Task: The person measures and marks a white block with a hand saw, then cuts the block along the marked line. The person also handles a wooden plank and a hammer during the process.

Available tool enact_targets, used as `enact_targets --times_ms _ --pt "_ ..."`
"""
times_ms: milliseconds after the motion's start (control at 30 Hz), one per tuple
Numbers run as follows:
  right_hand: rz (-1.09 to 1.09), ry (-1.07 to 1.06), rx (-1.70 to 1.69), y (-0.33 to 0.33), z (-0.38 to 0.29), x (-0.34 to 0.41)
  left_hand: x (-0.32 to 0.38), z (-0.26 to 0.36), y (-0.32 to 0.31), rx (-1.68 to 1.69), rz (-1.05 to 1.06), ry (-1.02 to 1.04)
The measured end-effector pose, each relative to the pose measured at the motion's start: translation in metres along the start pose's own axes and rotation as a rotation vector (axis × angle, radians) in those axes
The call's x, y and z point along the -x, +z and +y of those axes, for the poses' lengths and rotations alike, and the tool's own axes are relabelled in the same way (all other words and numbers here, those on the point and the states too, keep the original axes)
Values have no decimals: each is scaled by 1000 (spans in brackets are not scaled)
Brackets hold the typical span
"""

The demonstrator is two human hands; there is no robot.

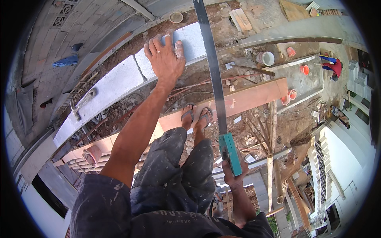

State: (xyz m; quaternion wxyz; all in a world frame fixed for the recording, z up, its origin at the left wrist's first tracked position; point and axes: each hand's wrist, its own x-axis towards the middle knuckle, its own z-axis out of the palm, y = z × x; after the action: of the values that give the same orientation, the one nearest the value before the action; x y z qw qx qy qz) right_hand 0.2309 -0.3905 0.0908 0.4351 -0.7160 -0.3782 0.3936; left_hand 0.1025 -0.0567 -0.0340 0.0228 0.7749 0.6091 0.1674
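My left hand point(166, 58) is on top of a white lightweight concrete block point(193, 41), its fingers bent over the far edge. This block is part of a wall course, beside another white block point(119, 76) with a narrow joint between them. In my right hand point(235, 172) is the teal handle point(230, 153) of a handsaw. The long toothed saw blade point(215, 77) points away from me and passes the block's right end; whether it touches the block I cannot tell. A hammer point(83, 102) lies on the wall top at left.
My sandalled feet point(196, 114) stand on a raised wooden plank point(253, 95). A reddish bucket point(91, 155) sits at its left part. Bamboo poles point(270, 178) rise on the right. Rubble and a white bucket point(265, 58) are below. Another person point(333, 67) bends over at far right.
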Motion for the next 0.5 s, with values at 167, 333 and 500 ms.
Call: enact_targets --times_ms 167,333,500 --pt "-75 69 -9 -12 -2 -13 -2 -1 1 48 19 -25" --pt "-69 48 52 7 -2 -24 -9 4 5 -7 -37 -123" --pt "-94 -64 162 12 7 -19 -11 7 0 -25 -88 -150"
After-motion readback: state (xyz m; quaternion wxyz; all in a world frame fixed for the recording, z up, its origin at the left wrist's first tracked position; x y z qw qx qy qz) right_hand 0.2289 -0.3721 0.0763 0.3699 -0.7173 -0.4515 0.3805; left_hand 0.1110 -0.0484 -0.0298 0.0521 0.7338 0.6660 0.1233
